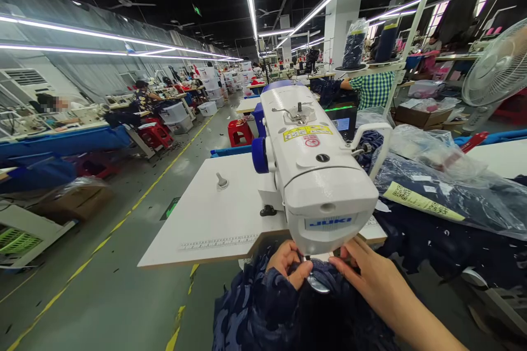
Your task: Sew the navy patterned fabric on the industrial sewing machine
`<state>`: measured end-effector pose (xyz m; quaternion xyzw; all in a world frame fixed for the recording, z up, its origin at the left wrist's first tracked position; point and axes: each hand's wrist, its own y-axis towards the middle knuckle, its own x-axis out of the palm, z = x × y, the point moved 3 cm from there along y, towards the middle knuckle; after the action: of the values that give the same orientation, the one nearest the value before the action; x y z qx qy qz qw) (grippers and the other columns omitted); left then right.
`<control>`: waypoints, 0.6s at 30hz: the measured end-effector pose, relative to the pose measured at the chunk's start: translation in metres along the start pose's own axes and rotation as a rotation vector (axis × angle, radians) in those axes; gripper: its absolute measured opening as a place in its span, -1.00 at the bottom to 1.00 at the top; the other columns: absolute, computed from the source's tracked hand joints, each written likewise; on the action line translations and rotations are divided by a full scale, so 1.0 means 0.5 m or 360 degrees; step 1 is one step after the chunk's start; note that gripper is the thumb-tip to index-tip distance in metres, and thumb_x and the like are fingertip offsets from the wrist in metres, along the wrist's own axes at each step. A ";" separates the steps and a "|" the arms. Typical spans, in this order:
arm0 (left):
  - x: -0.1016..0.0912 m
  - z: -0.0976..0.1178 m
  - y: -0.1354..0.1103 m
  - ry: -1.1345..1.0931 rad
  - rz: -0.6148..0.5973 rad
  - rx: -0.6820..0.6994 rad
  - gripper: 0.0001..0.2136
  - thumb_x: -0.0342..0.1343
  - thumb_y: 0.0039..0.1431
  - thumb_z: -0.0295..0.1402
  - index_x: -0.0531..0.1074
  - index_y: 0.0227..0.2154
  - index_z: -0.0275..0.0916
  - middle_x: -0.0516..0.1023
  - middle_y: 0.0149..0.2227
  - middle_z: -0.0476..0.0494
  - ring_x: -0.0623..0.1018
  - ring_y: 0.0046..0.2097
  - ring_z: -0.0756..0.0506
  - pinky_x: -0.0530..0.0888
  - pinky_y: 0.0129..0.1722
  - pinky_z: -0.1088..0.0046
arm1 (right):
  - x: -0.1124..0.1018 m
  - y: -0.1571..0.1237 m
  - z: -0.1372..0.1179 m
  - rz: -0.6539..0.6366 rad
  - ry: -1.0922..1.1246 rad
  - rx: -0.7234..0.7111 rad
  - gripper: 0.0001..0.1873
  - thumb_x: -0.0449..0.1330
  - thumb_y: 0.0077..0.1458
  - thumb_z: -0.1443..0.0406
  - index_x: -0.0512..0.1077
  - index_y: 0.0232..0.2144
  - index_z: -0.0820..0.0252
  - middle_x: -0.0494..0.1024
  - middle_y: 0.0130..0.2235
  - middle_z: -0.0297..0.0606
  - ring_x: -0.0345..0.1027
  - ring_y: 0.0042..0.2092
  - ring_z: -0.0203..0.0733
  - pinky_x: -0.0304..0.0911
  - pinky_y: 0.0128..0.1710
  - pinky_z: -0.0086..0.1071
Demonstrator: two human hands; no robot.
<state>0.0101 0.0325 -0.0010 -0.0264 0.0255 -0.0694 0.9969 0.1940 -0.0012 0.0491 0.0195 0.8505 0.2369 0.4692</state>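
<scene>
A white sewing machine (325, 186) with blue lettering stands right in front of me. Under its head lies dark navy patterned fabric (251, 307), bunched and hanging toward me. On the left of the needle area, my left hand (288, 264) is closed on the fabric with thumb and fingers pinched. My right hand (358, 263) grips the fabric edge on the other side, thumb below and fingers partly behind the machine head. Between the hands a shiny metal piece (319, 283) shows beneath the cloth. The needle itself is hidden by the head.
The white machine table (197, 208) carries a printed ruler along its front edge. Plastic-wrapped navy fabric (448, 192) is piled at right, with a paper label on it. Thread cones (386, 42) stand behind. A red stool (240, 132), a fan (496, 66) and co-workers are farther off.
</scene>
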 end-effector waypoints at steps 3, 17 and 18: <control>0.011 0.001 0.000 -0.0090 0.0007 -0.0044 -0.62 0.25 -0.17 -0.08 0.43 -0.34 -0.24 0.47 -0.56 -0.01 0.43 -0.48 -0.01 0.34 -0.40 0.49 | 0.021 0.019 0.007 -0.0195 0.0233 0.0122 -0.96 0.12 0.18 0.28 0.33 -0.34 0.08 0.43 -0.36 -0.36 0.38 -0.48 -0.31 0.25 -0.55 -0.51; 0.014 -0.016 0.014 -0.0028 0.0264 -0.0095 -0.70 0.21 -0.21 -0.14 0.53 -0.41 -0.21 0.61 -0.38 -0.15 0.57 -0.26 -0.20 0.47 -0.20 0.33 | 0.004 0.050 0.027 0.0024 0.0536 0.0164 -0.81 -0.07 0.25 0.29 0.30 -0.36 0.11 0.45 -0.39 -0.28 0.39 -0.35 -0.18 0.33 -0.37 -0.37; 0.016 -0.013 0.014 -0.0032 0.0265 -0.0106 -0.69 0.20 -0.21 -0.15 0.54 -0.37 -0.19 0.62 -0.39 -0.14 0.57 -0.26 -0.20 0.47 -0.20 0.32 | 0.008 0.056 0.039 0.0098 0.0474 0.0148 -0.80 -0.09 0.25 0.29 0.31 -0.34 0.11 0.46 -0.38 -0.26 0.40 -0.33 -0.16 0.35 -0.34 -0.34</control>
<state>0.0188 0.0378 -0.0083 -0.0580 0.0198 0.0149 0.9980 0.2024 0.0324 0.0493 0.0320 0.9198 0.2119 0.3288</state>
